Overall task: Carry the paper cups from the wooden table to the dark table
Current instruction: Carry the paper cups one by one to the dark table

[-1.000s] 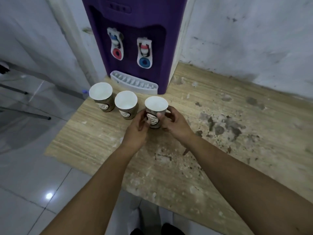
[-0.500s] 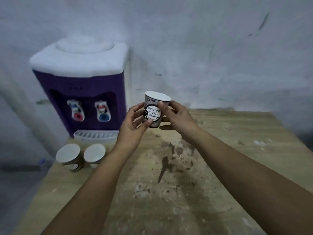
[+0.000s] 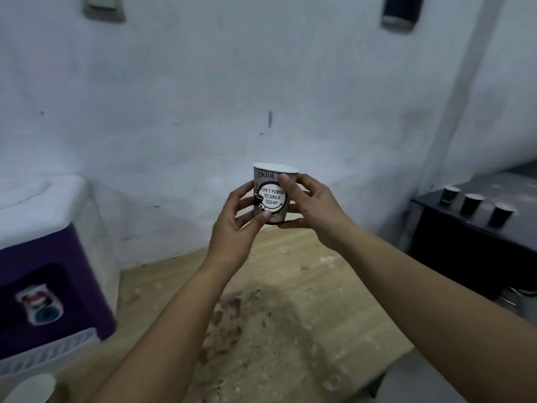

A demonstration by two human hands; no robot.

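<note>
Lifted higher since half a second ago, the paper cup (image 3: 273,194) sits upright, pinched between the left hand (image 3: 236,221) and right hand (image 3: 312,209), probably to keep it level. To their right, the dark table (image 3: 453,225) already bears three cups (image 3: 472,203), blurred. Below the left forearm, another cup's rim (image 3: 29,388) is cut off.
</note>
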